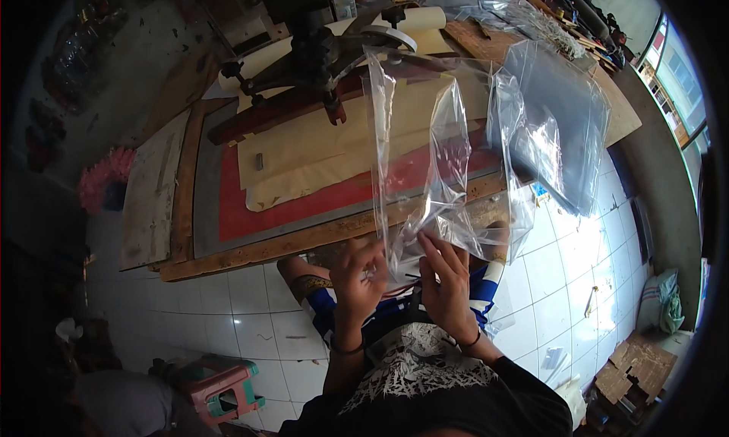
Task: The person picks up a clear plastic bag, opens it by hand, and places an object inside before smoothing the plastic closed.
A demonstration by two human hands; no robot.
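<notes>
A large clear plastic sheet (448, 141), creased and folded like a bag, stands up in front of me and reaches over the front edge of the work table. My left hand (357, 281) has its fingers curled at the sheet's lower left edge, pinching it. Close by, my right hand (446, 281) grips the bunched lower part of the same sheet, its index finger lying along the plastic. Behind the sheet, a cream sheet (319, 164) lies on a red mat (235, 217) on the table. A small grey metal piece (259, 161) rests on the cream sheet.
A black press (307, 50) with a dark red bar (243, 126) stands over the table. Clear plastic sheets (566, 118) hang over the table's right end. A wooden rail (304, 247) forms the front edge. A pink and green stool (228, 391) and cardboard (634, 369) are on the tiled floor.
</notes>
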